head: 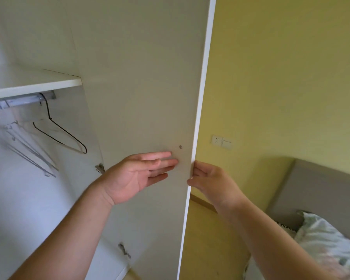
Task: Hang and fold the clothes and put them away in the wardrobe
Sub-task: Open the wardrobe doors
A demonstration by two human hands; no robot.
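- The wardrobe [34,199] stands open at the left, with a white shelf [34,85] across its upper part.
- Under the shelf runs a metal rail [18,101]; clear hangers [24,150] hang from it, and beside them, nearest the door, a black-edged hanger [65,134].
- Two metal hinges [99,168] sit on the door's inner side.
- The left hand [133,176] is flat with its fingers straight, their tips at the inner face of the door [141,77]; whether they touch it is unclear.
- The right hand [208,178] holds the door's white outer edge, its thumb in front and its fingers behind.
- A socket [217,140] and switch [226,142] sit on the yellow wall [291,77].
- At the far right, a patterned pillow [327,239] lies against a grey headboard [321,190].
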